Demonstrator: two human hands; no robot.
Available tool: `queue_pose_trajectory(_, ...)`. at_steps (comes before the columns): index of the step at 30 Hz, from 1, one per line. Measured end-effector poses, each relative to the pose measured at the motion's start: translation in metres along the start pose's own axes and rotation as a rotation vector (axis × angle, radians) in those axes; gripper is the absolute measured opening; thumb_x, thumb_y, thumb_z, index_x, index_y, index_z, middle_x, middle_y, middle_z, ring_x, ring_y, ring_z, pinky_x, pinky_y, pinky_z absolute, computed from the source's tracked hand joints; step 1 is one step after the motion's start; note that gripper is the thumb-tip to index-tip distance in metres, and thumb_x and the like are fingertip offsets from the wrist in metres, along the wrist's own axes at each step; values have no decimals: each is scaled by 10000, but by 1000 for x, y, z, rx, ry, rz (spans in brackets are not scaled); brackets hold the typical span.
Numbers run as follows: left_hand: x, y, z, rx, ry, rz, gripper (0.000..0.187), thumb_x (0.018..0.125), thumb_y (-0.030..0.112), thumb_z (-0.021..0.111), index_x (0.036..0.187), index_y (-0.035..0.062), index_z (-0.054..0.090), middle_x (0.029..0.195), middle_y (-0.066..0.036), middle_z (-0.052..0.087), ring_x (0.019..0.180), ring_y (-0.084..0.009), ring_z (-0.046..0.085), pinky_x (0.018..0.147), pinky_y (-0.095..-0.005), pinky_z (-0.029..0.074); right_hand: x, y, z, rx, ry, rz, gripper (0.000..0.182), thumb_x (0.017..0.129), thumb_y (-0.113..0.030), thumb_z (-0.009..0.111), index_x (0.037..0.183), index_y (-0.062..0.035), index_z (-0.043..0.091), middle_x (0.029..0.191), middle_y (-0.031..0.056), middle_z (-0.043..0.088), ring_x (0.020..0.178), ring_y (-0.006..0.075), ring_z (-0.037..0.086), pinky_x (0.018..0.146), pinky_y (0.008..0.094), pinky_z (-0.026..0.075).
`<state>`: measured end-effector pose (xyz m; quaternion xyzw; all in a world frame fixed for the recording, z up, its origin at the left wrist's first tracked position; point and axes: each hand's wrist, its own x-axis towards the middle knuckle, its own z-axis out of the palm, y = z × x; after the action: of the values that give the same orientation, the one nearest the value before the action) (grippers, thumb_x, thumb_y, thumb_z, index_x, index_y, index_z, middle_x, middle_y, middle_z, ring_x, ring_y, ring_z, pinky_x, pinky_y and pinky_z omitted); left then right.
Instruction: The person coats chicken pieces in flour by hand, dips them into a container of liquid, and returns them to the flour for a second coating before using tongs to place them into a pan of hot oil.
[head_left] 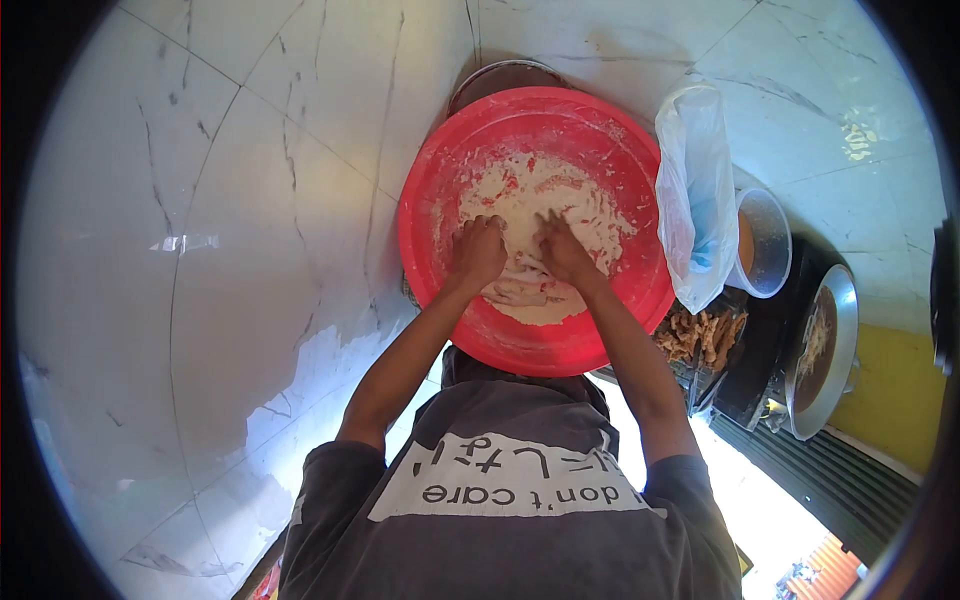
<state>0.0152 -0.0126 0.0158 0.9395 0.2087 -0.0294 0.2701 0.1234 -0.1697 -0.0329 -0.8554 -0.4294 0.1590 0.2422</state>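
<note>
A large red basin (pixel 430 190) holds pale flour (pixel 520 190) spread over its bottom, with some pieces coated in it. My left hand (pixel 480 250) is in the flour left of the middle, its fingers curled down and their tips hidden. To its right, my right hand (pixel 562 248) reaches into the flour, with its fingers bent. Floured pieces (pixel 520 290) lie between and just below the two hands. What either hand holds is too hidden to make out.
Right of the basin stand a clear plastic bag (pixel 690 190) and a translucent tub (pixel 768 240). Below them, brown fried pieces (pixel 702 338) lie in a tray. A wide metal pan (pixel 848 350) sits farther right. Marbled tiles (pixel 260 200) line the wall.
</note>
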Motion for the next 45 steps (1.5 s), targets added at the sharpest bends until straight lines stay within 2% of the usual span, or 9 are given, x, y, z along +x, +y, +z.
queue_pose_trajectory(8, 6, -8, 4, -65, -72, 38, 266, 799, 105, 484, 1052, 38, 535, 992, -186, 564, 942, -359, 543, 798, -453, 432, -28, -55, -27, 183, -606, 131, 229, 788, -107, 472, 937, -3, 612, 945, 201, 620, 915, 323, 586, 818, 377, 443)
queue_pose_trajectory(12, 16, -22, 21, -159, -207, 92, 221, 797, 120, 483, 975, 25, 570, 911, -212, 596, 886, -368, 573, 771, -433, 451, -17, -26, -30, 309, -643, 39, 305, 824, -192, 451, 1008, -14, 617, 934, 177, 632, 895, 332, 591, 818, 379, 446)
queue_pose_trajectory(18, 15, -17, 36, -38, -401, -49, 287, 837, 228, 469, 882, -27, 595, 826, -243, 617, 772, -360, 611, 708, -429, 479, -20, -16, -45, -126, -374, 526, 418, 846, -346, 490, 867, 54, 612, 881, 210, 630, 813, 299, 628, 764, 371, 487)
queue_pose_trajectory(25, 0, 10, 59, -207, -925, -279, 456, 865, 367, 439, 1010, -33, 607, 947, -229, 623, 864, -281, 623, 764, -359, 489, -30, -22, -23, 361, -791, 726, 542, 879, -469, 404, 900, 31, 611, 833, 144, 626, 752, 237, 610, 679, 391, 506)
queue_pose_trajectory(31, -8, 21, 42, -936, -943, -571, 433, 880, 359, 458, 886, -38, 632, 683, -123, 609, 645, -201, 602, 612, -321, 477, -37, -26, -53, 501, -815, 741, 545, 896, -484, 366, 1015, 2, 582, 814, 106, 605, 733, 207, 578, 680, 356, 488)
queue_pose_trajectory(33, 1, 24, 18, -482, -781, -159, 420, 884, 343, 472, 833, -33, 649, 668, -116, 607, 678, -185, 596, 617, -302, 463, -35, -24, -67, 567, -768, 739, 521, 902, -471, 367, 1032, -11, 576, 819, 98, 605, 727, 197, 573, 673, 347, 481)
queue_pose_trajectory(40, 15, -7, 27, -583, -458, 101, 381, 855, 326, 487, 855, -13, 661, 716, -150, 631, 685, -219, 602, 647, -338, 466, -30, 2, -64, 302, -629, 441, 438, 905, -396, 382, 858, -33, 623, 752, 151, 624, 706, 243, 589, 662, 388, 455)
queue_pose_trajectory(42, 11, -11, 39, -72, -374, 105, 368, 846, 308, 474, 908, -7, 655, 810, -191, 640, 744, -282, 617, 706, -367, 474, -32, 3, -45, 117, -471, 298, 432, 899, -377, 382, 839, -22, 621, 758, 171, 630, 710, 258, 596, 673, 394, 456)
queue_pose_trajectory(45, 14, -36, 102, -204, -658, 158, 412, 814, 321, 457, 889, -37, 647, 836, -206, 643, 783, -295, 633, 710, -382, 478, -35, -3, -17, 70, -579, 183, 395, 885, -330, 382, 857, -5, 603, 841, 185, 636, 733, 266, 605, 682, 403, 455)
